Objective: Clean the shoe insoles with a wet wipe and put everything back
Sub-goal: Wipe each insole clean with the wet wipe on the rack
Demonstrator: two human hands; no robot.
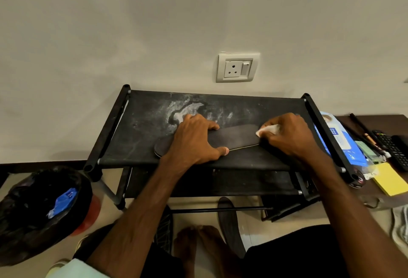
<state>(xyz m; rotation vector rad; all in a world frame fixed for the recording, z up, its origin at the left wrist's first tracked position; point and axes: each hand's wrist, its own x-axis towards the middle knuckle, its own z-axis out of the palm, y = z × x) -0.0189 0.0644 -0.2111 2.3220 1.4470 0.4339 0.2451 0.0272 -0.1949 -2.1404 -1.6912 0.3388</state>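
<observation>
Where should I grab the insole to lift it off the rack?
Likely the rounded left end of the insole, poking out past the left hand; pinch it from the left. It lies thin and flat on the rack shelf, so only free edges help.

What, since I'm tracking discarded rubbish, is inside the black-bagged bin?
A crumpled blue plastic wrapper lies inside the black-bagged bin; anything deeper is lost in the dark bag folds.
</observation>
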